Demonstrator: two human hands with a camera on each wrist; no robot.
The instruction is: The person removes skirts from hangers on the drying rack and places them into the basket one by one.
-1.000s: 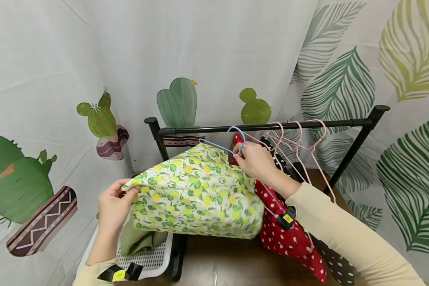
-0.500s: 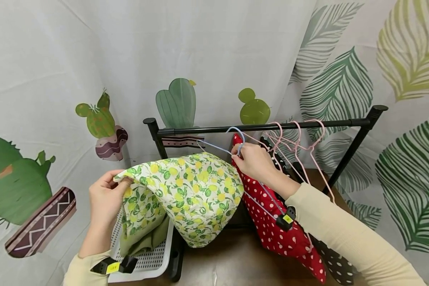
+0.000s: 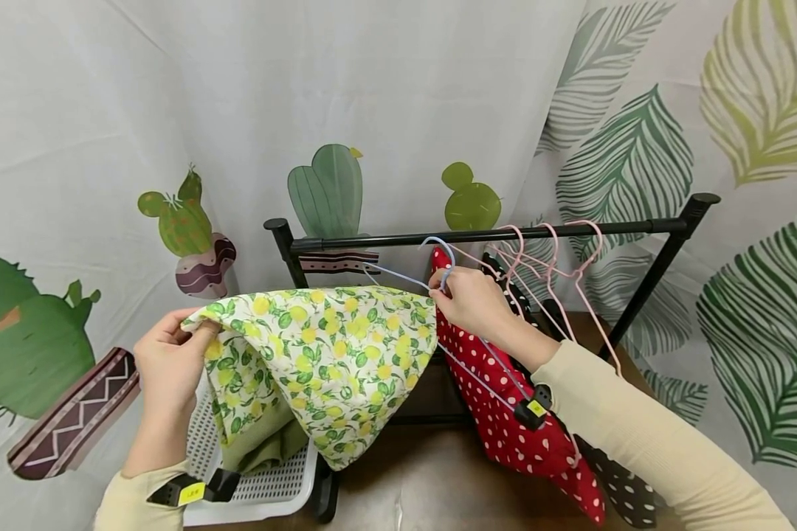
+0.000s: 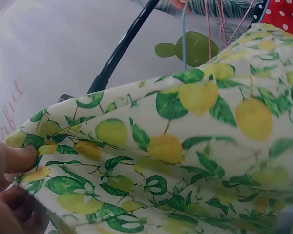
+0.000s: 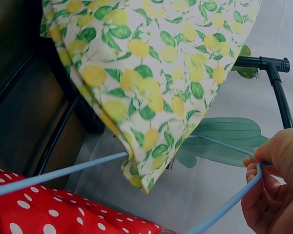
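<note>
My left hand [image 3: 169,363] pinches the upper left corner of a lemon-print cloth [image 3: 345,346], which stretches rightward and droops to a point. In the left wrist view, thumb and fingers of the left hand [image 4: 12,183] grip its edge. My right hand [image 3: 473,301] holds a blue hanger [image 3: 398,275] at the neck, its hook at the black rail [image 3: 372,241]. The right wrist view shows the cloth [image 5: 151,83] lying across part of the blue hanger [image 5: 63,171], with the right hand [image 5: 276,180] gripping the neck.
Several pink hangers [image 3: 594,310] hang from the rail's right part. Behind my right arm are a red polka-dot cloth [image 3: 505,420] and a black polka-dot cloth [image 3: 620,483]. At lower left a white basket [image 3: 285,501] holds an olive green cloth [image 3: 266,442].
My left hand has moved left and slightly up, drawing the lemon-print cloth leftward along the blue hanger and uncovering more of the hanger's right side and the red cloth. My right hand stays nearly still.
</note>
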